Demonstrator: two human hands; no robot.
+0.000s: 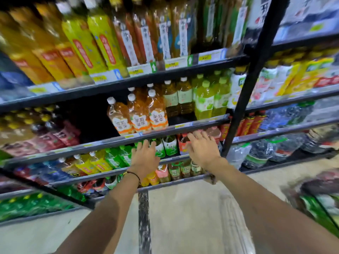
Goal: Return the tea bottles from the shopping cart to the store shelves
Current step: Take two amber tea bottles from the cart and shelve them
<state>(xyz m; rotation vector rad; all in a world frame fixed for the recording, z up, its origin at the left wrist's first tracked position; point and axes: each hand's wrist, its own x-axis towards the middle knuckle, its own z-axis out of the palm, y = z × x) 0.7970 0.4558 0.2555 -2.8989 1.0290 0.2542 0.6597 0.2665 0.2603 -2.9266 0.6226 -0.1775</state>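
Three orange tea bottles (139, 114) with white caps stand at the front of a middle shelf (183, 125), with dark empty space to their left. Both my hands are stretched out in front of the shelf below them and hold nothing. My left hand (145, 158) has its fingers straight, in front of green-labelled bottles (169, 144). My right hand (201, 149) is spread open in front of red-labelled bottles (183, 143). The picture is blurred by motion.
Shelves full of drink bottles fill the view: yellow bottles (88, 44) at the top left, pale green ones (211, 99) to the right. A black upright post (245, 88) divides the shelving. At the lower right edge lies a blurred cart with bottles (319, 204). Pale floor below.
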